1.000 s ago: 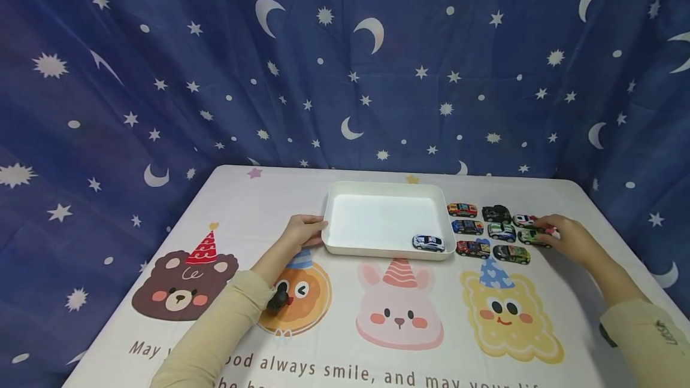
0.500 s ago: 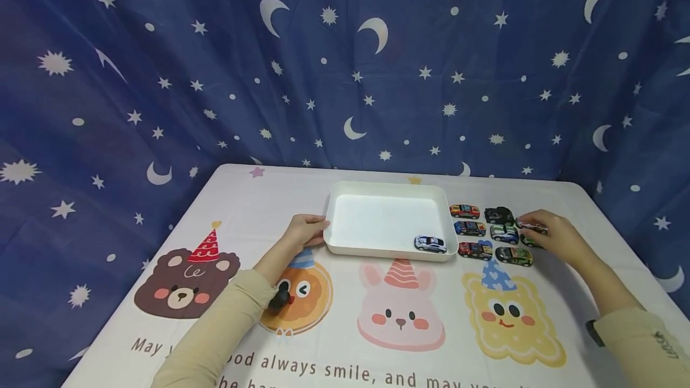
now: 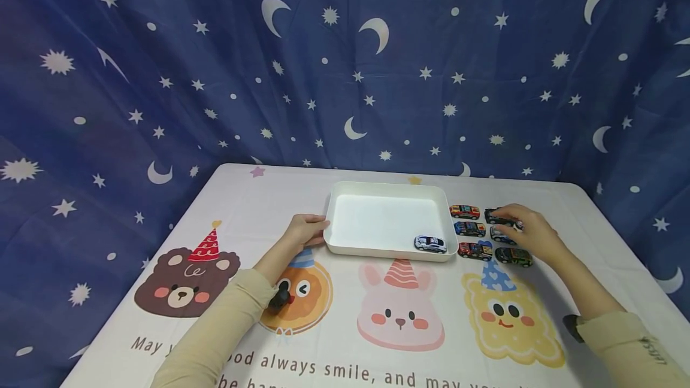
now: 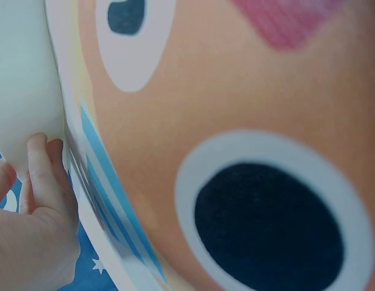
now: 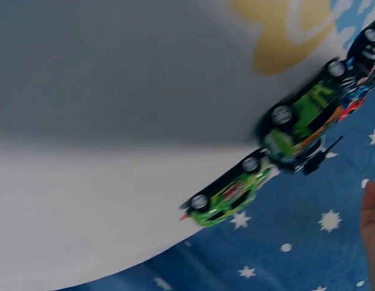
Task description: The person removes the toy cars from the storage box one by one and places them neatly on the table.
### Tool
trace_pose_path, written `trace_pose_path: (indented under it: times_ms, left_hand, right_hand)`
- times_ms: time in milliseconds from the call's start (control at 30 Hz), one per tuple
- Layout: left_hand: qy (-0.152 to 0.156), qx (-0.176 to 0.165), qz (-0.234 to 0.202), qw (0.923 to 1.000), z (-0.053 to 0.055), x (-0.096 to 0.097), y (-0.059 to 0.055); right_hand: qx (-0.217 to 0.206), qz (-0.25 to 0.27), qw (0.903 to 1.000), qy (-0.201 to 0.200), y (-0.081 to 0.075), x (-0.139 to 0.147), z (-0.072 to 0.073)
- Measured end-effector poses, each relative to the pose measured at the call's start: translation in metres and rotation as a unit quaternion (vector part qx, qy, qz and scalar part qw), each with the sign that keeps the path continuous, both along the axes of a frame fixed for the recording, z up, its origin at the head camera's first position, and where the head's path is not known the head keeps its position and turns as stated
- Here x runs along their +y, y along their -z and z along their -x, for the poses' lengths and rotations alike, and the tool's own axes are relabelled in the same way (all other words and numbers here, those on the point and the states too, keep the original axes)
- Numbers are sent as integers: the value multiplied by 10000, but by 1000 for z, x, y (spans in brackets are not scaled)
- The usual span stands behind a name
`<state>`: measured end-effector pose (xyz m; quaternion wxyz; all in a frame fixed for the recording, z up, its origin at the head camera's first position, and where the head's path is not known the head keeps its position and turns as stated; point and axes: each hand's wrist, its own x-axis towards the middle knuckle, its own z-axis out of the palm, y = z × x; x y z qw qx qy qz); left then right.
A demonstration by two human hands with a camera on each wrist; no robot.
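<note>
My left hand (image 3: 303, 231) holds the left rim of a white tray (image 3: 372, 252); in the left wrist view its fingers (image 4: 45, 170) lie against the tray wall (image 4: 26, 79), thumb on the other side. A white toy car (image 3: 430, 244) sits in the tray's front right corner. Right of the tray, my right hand (image 3: 533, 235) reaches over several toy cars, thumb and forefinger apart above a black car (image 3: 493, 215) and a white-and-green car (image 3: 500, 235). I cannot tell whether it holds one. The right wrist view shows a lime green car (image 5: 229, 193) and part of that hand (image 5: 372, 230).
Beside the tray stand a red-and-yellow car (image 3: 465, 212), a blue car (image 3: 470, 229), a red-and-black car (image 3: 475, 251) and a dark green car (image 3: 514, 256). The printed tablecloth (image 3: 401, 370) covers the table; a blue starry curtain (image 3: 302, 94) hangs behind.
My right hand has moved left from the far right cars to over the black and white-and-green ones. The left hand stays on the tray. The head view has shifted slightly.
</note>
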<state>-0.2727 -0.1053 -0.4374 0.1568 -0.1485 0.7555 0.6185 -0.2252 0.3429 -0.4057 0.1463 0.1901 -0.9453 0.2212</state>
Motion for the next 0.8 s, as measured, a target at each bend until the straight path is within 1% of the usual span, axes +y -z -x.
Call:
trace_pose_path:
  times_ms: [100, 300, 433, 600, 800]
  left_hand:
    - [-9, -2, -3, 10000, 0, 1, -1]
    - [-14, -20, 32, 10000, 1, 3, -2]
    - [3, -3, 18, 10000, 1, 3, -1]
    - [32, 16, 5, 10000, 0, 3, 1]
    - [18, 67, 14, 10000, -1, 2, 2]
  right_hand:
    - [18, 12, 10000, -13, -1, -7, 0]
    - [-133, 154, 9998, -85, -1, -20, 2]
    - [-116, 265, 9993, -226, -1, -29, 2]
    - [-185, 222, 9992, -288, -2, -42, 2]
    - [-295, 241, 9976, -585, -2, -58, 5]
